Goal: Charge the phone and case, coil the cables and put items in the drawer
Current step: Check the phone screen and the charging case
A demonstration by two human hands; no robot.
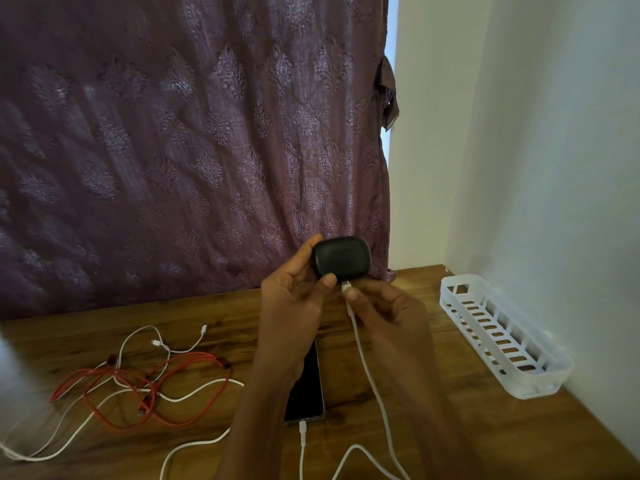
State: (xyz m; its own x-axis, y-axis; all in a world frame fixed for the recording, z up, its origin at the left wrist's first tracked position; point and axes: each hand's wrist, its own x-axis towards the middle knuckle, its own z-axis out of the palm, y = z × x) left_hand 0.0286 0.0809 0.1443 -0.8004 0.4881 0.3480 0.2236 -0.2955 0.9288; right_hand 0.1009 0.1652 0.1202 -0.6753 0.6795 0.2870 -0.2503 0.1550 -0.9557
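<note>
Wooden tabletop (pixel 450 410); left hand (pixel 294 306) fingers clamped on matte black oval case (pixel 341 256), right hand (pixel 388 313) fingers pinching white cable plug (pixel 345 287) just below it. I'd align squarely, push gently.

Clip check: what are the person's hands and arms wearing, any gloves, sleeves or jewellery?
The left hand and right hand are bare, without gloves. No ring, watch or bracelet shows. Both forearms are uncovered down to the frame's edge; no sleeve in view.

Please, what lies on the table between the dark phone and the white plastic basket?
Head view: a thin white charging cable on otherwise bare wooden tabletop.
</note>
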